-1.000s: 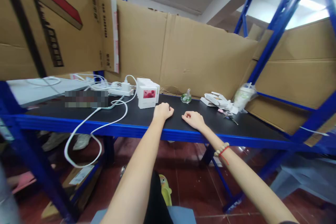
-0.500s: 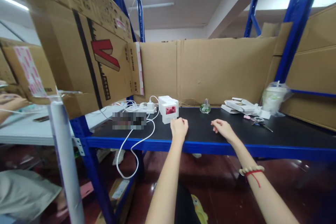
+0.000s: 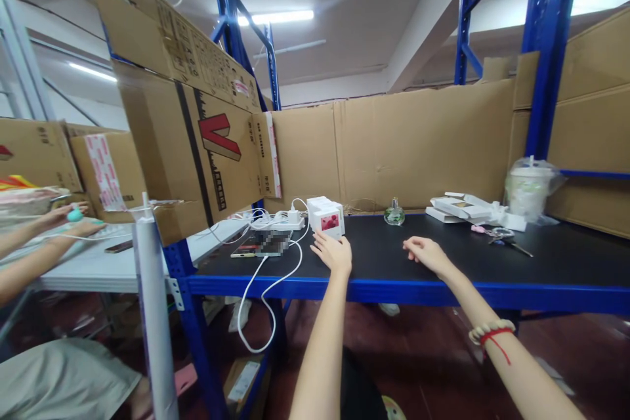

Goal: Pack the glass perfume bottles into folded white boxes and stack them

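My left hand has its fingers spread just in front of a white box with a red picture on its face; the fingertips overlap the box's lower edge, and whether they touch it I cannot tell. Over the black tabletop, to the right, is my right hand with its fingers curled in, and no object shows in it. A glass bottle of green liquid stands upright behind and between the hands.
White opened boxes, keys and a bagged cup lie at the right. At the left are a phone, a power strip and white cables. Cardboard walls enclose the table. Another person's arms reach in at far left.
My left hand has opened from a closed shape, its fingers now spread at the box. The right hand stays curled. The whole view has shifted, showing more on the left.
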The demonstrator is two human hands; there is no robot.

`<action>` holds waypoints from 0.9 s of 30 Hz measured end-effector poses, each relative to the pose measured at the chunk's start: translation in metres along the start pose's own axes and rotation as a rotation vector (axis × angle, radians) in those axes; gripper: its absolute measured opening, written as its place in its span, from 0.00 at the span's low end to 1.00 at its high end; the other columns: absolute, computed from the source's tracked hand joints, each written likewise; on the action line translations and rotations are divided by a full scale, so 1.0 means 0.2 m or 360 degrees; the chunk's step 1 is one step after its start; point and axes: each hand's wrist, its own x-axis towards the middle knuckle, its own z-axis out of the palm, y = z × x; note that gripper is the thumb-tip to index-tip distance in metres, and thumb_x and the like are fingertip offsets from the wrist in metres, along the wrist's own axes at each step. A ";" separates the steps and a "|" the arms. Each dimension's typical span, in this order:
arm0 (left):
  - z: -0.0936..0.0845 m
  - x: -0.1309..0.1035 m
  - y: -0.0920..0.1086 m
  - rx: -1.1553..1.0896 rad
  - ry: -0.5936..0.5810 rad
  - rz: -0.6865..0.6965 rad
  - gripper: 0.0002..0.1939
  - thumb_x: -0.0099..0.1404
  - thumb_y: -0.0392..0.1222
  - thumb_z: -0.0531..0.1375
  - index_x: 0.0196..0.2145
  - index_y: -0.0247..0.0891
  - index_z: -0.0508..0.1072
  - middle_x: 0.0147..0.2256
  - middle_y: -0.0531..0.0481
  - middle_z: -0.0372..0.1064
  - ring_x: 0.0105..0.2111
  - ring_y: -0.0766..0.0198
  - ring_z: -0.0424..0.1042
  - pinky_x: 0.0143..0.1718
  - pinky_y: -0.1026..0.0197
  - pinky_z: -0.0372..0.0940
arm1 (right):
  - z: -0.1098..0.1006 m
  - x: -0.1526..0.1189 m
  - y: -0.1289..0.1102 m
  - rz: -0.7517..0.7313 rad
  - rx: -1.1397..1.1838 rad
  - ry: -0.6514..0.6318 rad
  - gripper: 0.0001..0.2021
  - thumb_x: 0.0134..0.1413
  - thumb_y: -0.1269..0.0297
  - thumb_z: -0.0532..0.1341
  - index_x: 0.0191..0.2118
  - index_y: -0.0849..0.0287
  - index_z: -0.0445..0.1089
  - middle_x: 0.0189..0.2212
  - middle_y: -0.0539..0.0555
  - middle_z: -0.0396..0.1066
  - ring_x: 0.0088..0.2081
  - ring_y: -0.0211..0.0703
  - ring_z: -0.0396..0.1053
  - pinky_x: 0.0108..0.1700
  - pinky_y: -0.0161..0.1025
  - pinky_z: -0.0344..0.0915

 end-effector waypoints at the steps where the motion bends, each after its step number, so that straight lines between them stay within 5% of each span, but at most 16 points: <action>1: 0.00 0.00 0.00 0.0039 -0.0002 0.0015 0.34 0.53 0.36 0.47 0.57 0.18 0.48 0.55 0.25 0.52 0.54 0.47 0.58 0.57 0.45 0.46 | 0.00 0.00 0.00 0.0004 0.0012 -0.0009 0.10 0.45 0.61 0.52 0.19 0.57 0.64 0.14 0.46 0.66 0.18 0.35 0.62 0.27 0.33 0.57; 8: -0.02 -0.03 0.01 0.0275 -0.0105 0.0075 0.34 0.56 0.39 0.47 0.57 0.13 0.46 0.56 0.25 0.51 0.56 0.49 0.55 0.58 0.50 0.45 | 0.00 -0.02 -0.03 0.0052 0.0114 0.0023 0.11 0.47 0.63 0.50 0.19 0.57 0.64 0.14 0.47 0.65 0.18 0.34 0.61 0.27 0.33 0.57; 15: 0.03 -0.04 0.02 0.0645 -0.0108 0.0258 0.37 0.52 0.39 0.51 0.57 0.13 0.47 0.55 0.26 0.52 0.59 0.47 0.48 0.59 0.50 0.42 | 0.00 -0.03 -0.11 0.0108 -0.0709 0.0007 0.10 0.48 0.64 0.53 0.24 0.54 0.71 0.26 0.50 0.73 0.33 0.41 0.69 0.32 0.34 0.57; 27: -0.01 -0.05 0.03 0.0615 -0.0376 0.0175 0.39 0.56 0.45 0.49 0.57 0.12 0.44 0.56 0.26 0.51 0.58 0.48 0.49 0.58 0.50 0.44 | 0.02 -0.07 -0.16 -0.0009 -0.0987 -0.0025 0.11 0.52 0.65 0.51 0.26 0.55 0.70 0.29 0.52 0.73 0.35 0.43 0.69 0.31 0.34 0.55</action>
